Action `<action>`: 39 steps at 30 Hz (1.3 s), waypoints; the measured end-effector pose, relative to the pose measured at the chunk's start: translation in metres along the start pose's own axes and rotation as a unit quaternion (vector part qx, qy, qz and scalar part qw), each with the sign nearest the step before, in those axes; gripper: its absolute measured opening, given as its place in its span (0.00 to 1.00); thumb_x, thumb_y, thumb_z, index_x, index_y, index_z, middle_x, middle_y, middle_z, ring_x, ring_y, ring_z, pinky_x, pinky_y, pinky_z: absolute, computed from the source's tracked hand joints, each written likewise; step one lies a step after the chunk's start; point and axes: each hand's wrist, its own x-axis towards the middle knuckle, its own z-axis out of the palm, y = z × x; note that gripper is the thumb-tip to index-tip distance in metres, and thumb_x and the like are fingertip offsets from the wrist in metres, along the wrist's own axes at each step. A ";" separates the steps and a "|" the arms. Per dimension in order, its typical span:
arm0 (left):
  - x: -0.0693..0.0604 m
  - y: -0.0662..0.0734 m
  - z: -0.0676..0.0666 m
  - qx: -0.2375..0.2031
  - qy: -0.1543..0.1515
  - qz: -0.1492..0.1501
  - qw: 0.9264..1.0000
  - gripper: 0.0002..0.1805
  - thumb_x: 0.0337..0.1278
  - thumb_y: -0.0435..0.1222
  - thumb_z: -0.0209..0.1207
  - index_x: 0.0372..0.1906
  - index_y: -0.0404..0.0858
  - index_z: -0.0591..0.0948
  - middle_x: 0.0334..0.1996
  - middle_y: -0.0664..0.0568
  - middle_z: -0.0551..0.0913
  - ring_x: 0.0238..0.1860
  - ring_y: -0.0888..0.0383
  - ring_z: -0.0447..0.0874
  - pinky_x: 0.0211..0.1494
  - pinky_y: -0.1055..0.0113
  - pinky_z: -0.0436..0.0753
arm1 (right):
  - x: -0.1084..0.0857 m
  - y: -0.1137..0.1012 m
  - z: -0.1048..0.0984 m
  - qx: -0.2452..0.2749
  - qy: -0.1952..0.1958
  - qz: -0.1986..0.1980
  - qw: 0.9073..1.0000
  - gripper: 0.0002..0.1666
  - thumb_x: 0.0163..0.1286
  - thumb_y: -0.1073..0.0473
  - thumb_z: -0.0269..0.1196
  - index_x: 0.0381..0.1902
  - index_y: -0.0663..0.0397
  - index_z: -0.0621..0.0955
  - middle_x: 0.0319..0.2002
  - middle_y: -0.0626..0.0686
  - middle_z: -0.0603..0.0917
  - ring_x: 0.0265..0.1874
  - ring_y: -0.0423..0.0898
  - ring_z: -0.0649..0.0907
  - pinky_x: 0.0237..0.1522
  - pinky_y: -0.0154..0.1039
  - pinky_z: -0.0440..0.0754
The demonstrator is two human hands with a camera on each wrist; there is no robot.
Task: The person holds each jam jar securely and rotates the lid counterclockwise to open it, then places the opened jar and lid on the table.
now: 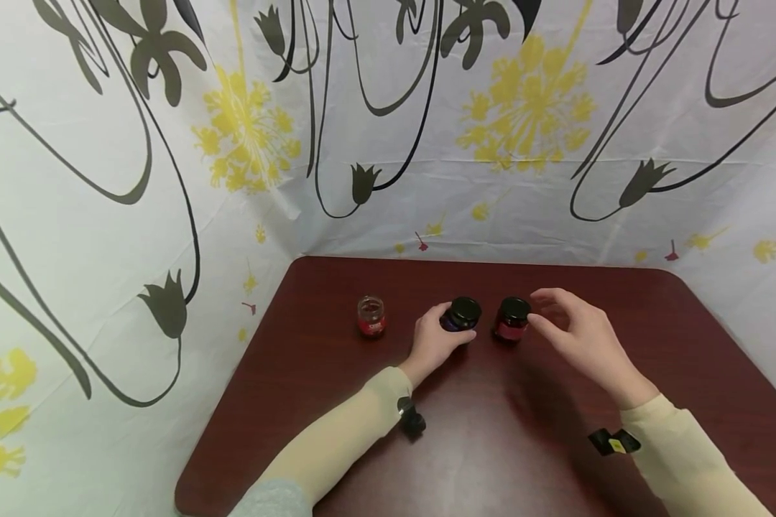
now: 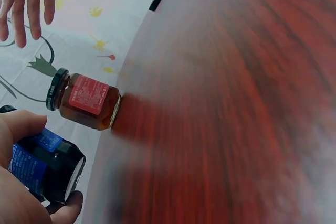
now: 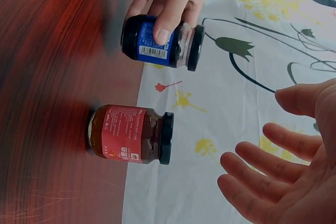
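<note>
Clock centred on the blue-labelled jar [image 1: 463,314], head view. We see the left hand [image 1: 435,336] at 8, fingers and thumb wrapped round that jar, dark lid up; in the wrist views it looks raised just clear of the table [image 1: 453,459]. Red-labelled jar [image 1: 511,320] at 3, standing upright on the tabletop, dark lid on. Right hand [image 1: 582,334] further out at 3, just beside the red-labelled jar; fingers loosely spread, nothing held, and the right wrist view gives us a gap to the lid. Clear glass jar [image 1: 371,317] at 9, upright, red label, well apart from the other two.

Surface: dark red-brown wood grain, rounded far corners, glossy, pale glare at 6, arm shadow between 4 and 5. We note faint scratches in the right wrist view.

Room: white printed sheet [image 1: 388,237] behind the far edge at 12, folding into a side wall near 10, and more at 2 to 3. Print: grey tulip [image 1: 363,184] at 11, yellow flower burst [image 1: 530,108] between 12 and 1, another at 10, thin looping stems, tiny red blooms low down. Pale sleeves [image 1: 356,424], dark device at each wrist.
</note>
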 end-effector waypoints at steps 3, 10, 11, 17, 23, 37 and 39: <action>-0.002 0.001 -0.005 0.007 0.001 0.009 1.000 0.37 0.45 0.48 0.78 0.63 0.48 0.79 0.50 0.60 0.81 0.52 0.61 0.79 0.55 0.59 0.79 | 0.001 -0.001 0.001 -0.002 0.000 0.001 1.000 0.26 0.72 0.39 0.62 0.63 0.37 0.75 0.56 0.48 0.81 0.49 0.50 0.84 0.46 0.57 0.81; -0.007 0.003 -0.014 0.005 0.003 0.031 0.999 0.33 0.47 0.47 0.77 0.61 0.49 0.79 0.47 0.61 0.79 0.50 0.62 0.78 0.53 0.60 0.79 | 0.002 -0.004 0.003 0.002 -0.003 -0.004 1.000 0.25 0.72 0.42 0.63 0.63 0.37 0.75 0.54 0.46 0.81 0.47 0.49 0.85 0.45 0.55 0.81; -0.007 0.003 -0.015 0.007 0.002 0.032 0.999 0.33 0.47 0.47 0.76 0.60 0.49 0.79 0.47 0.60 0.79 0.50 0.62 0.78 0.53 0.60 0.79 | 0.003 -0.005 0.004 0.005 -0.004 -0.005 1.000 0.25 0.72 0.42 0.63 0.63 0.37 0.75 0.55 0.47 0.81 0.48 0.50 0.85 0.45 0.56 0.81; -0.012 0.003 -0.022 0.008 -0.005 0.026 1.000 0.33 0.48 0.50 0.75 0.61 0.50 0.78 0.49 0.61 0.80 0.51 0.63 0.78 0.53 0.61 0.80 | 0.005 -0.007 0.006 0.011 -0.006 -0.008 1.000 0.26 0.72 0.42 0.63 0.64 0.41 0.76 0.55 0.49 0.81 0.48 0.51 0.84 0.47 0.59 0.80; -0.016 0.002 -0.029 -0.005 -0.010 0.019 1.000 0.34 0.48 0.52 0.75 0.62 0.52 0.78 0.53 0.61 0.82 0.51 0.63 0.80 0.52 0.62 0.81 | 0.006 -0.008 0.008 0.009 -0.003 -0.012 1.000 0.25 0.72 0.43 0.63 0.63 0.41 0.76 0.54 0.48 0.81 0.47 0.51 0.85 0.45 0.58 0.81; -0.023 0.009 -0.044 0.001 -0.016 0.032 0.999 0.35 0.50 0.53 0.74 0.63 0.50 0.77 0.54 0.60 0.81 0.52 0.62 0.78 0.53 0.62 0.80 | 0.009 -0.010 0.012 0.014 -0.005 -0.021 1.000 0.25 0.72 0.44 0.63 0.63 0.41 0.77 0.56 0.46 0.81 0.48 0.49 0.84 0.45 0.55 0.81; -0.024 0.010 -0.045 0.002 -0.016 0.035 0.999 0.35 0.50 0.53 0.74 0.63 0.50 0.77 0.55 0.60 0.81 0.52 0.62 0.78 0.53 0.62 0.80 | 0.009 -0.009 0.013 0.015 -0.006 -0.022 1.000 0.25 0.72 0.44 0.63 0.63 0.41 0.76 0.56 0.47 0.81 0.48 0.49 0.85 0.44 0.54 0.81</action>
